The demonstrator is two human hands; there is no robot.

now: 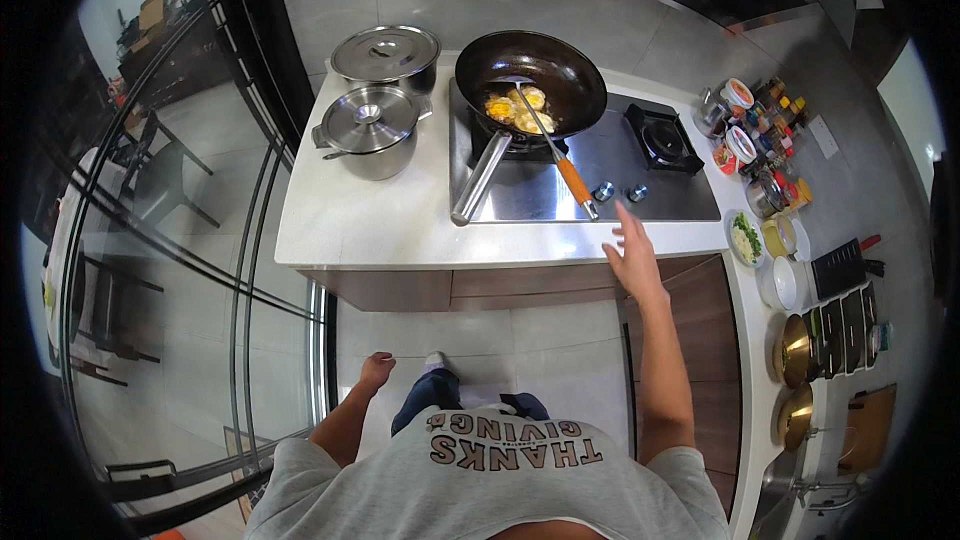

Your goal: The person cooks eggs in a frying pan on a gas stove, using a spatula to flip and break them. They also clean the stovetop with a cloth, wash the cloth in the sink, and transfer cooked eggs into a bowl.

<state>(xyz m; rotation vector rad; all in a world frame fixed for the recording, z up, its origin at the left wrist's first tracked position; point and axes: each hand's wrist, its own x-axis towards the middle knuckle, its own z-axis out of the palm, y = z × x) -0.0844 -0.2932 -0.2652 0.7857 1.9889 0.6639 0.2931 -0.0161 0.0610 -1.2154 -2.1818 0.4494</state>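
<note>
My right hand (634,256) is empty, its fingers apart, in front of the steel hob (517,199) just below the control knobs (637,193). Closest to it is the orange wooden handle (574,181) of a metal spatula, leaning in a dark wok (581,82). Several fried eggs (523,109) lie in the wok, partly crossed by the spatula's shaft. The wok's steel handle (484,176) points toward me. Low at my left side hangs my left hand (378,369), away from the counter; its fingers look loosely curled, and the palm is hidden.
Two lidded steel pots (372,139) stand left of the hob. A bare burner (663,136) sits at its right. Along the right counter are seasoning jars (766,195), a plate of chopped greens (745,238), a white bowl (780,283) and brass-coloured bowls (795,416). Glass doors (247,240) border the left.
</note>
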